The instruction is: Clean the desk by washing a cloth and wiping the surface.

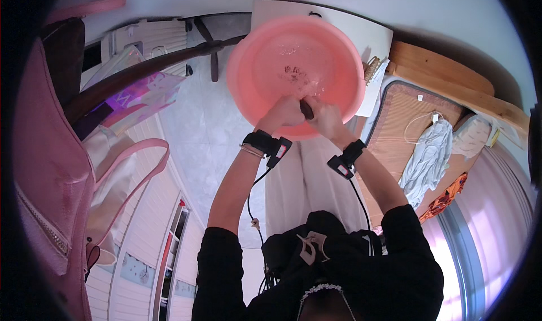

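A large pink plastic basin (235,75) stands on a white tabletop (377,37) before me, with some water and a dark patterned or speckled patch on its bottom. Over its near side my left hand (284,112) and my right hand (325,116) meet. Between them is a small dark brown object (306,109), whose kind I cannot tell. My right hand grips it; my left hand is closed at its left side, and whether it holds part of it is hidden. Both wrists wear black straps with cabled devices.
A bed with a woven mat (415,105), a light blue garment (427,151) and a wooden headboard (440,69) is at right. Left are a dark wooden coat stand (169,63), a pink bag (59,168) and an iridescent bag (148,94). A small coiled item (372,69) lies beside the basin.
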`<state>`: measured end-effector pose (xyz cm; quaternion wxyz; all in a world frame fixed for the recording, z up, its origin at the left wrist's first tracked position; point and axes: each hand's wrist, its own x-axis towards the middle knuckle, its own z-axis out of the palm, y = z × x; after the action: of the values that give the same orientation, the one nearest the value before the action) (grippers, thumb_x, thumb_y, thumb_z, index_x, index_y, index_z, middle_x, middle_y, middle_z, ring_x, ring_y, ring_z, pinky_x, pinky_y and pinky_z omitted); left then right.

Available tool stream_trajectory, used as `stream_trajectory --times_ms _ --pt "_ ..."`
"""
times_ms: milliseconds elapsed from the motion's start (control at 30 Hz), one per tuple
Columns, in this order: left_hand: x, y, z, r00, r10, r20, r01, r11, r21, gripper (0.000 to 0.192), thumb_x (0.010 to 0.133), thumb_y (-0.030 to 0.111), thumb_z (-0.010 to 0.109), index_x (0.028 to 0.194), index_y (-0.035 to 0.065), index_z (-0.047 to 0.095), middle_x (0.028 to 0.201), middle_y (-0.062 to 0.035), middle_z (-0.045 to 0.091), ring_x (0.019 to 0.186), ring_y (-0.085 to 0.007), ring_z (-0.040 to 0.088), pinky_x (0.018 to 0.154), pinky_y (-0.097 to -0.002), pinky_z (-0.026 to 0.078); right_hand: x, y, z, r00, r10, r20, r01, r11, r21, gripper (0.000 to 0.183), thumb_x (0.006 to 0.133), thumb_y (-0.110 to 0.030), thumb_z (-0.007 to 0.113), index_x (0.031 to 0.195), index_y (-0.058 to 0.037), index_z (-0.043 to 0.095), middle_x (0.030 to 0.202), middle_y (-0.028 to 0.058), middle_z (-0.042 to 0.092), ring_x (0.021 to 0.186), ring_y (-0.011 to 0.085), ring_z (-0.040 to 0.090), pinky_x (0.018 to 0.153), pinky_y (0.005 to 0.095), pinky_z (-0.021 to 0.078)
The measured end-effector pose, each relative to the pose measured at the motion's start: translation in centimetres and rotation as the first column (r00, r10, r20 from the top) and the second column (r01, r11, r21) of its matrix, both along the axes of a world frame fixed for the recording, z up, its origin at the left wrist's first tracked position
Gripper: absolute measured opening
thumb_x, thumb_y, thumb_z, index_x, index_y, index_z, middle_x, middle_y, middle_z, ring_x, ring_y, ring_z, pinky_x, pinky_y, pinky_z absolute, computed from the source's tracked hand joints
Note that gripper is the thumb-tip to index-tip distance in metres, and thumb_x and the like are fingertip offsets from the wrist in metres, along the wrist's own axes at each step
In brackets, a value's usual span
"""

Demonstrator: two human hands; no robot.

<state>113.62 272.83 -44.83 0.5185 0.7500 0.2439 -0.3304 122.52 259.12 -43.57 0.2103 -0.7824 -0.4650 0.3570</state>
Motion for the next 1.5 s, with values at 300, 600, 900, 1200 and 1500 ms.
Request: stream_trajectory --times_ms 300,600,900,1200,1500 --pt "-5.0 -1.9 -3.5 0.924 0.372 0.095 -0.362 0.926 -0.103 0.051 0.066 0.021 0.073 0.109 -0.0006 0.056 0.093 -0.0147 0.064 0.093 -0.028 0.063 0.079 -0.036 0.049 -0.6 0.2 -0.6 0.989 -0.142 -0.051 0.14 0.989 -0.041 0.046 0.07 -0.018 0.07 0.11 -0.0107 0.049 0.1 0.0102 0.058 0.081 0.0316 0.062 0.061 0.0407 0.0526" --pt "-3.4 -2.0 -3.6 0.918 0.372 0.135 -0.396 0.873 0.284 0.066 0.072 0.025 0.068 0.129 0.0025 0.043 0.119 -0.0209 0.056 0.11 -0.036 0.054 0.099 -0.0447 0.037 -0.1 -2.6 -8.7 0.969 -0.247 -0.024 0.243 0.962 -0.122 0.056 0.074 -0.013 0.066 0.125 -0.0088 0.042 0.115 0.0201 0.048 0.103 0.042 0.051 0.086 0.0477 0.0464" --pt "-4.1 -2.1 -5.4 0.879 0.47 0.086 -0.477 0.85 0.224 0.07 0.072 0.021 0.069 0.131 -0.0007 0.037 0.126 -0.0233 0.049 0.117 -0.0358 0.048 0.099 -0.0425 0.038 0.3 -0.7 -9.0 0.975 -0.22 -0.001 0.211 0.936 -0.281 0.042 0.083 -0.013 0.058 0.122 -0.0063 0.047 0.118 0.0205 0.047 0.096 0.0425 0.055 0.082 0.0476 0.049" --pt "-3.5 -2.8 -6.3 0.828 0.552 0.096 -0.56 0.815 0.15 0.091 0.071 0.025 0.075 0.139 -0.0046 0.021 0.133 -0.0285 0.04 0.126 -0.0365 0.041 0.103 -0.0392 0.035 0.4 1.5 -7.4 0.865 -0.501 -0.001 0.492 0.851 -0.182 0.052 0.086 -0.019 0.059 0.129 -0.0016 0.035 0.118 0.03 0.043 0.089 0.0487 0.056 0.074 0.0511 0.0482" --pt "-1.9 -3.4 -9.7 0.713 0.66 0.236 -0.686 0.726 0.043 0.091 0.077 0.011 0.066 0.145 0.001 0.006 0.123 -0.0221 0.048 0.11 -0.0358 0.051 0.096 -0.0415 0.04 -0.8 1.8 -9.8 0.929 -0.368 -0.038 0.339 0.888 -0.31 0.076 0.082 -0.013 0.061 0.14 -0.0007 0.013 0.125 0.0306 0.038 0.091 0.0483 0.056 0.066 0.0525 0.0499"
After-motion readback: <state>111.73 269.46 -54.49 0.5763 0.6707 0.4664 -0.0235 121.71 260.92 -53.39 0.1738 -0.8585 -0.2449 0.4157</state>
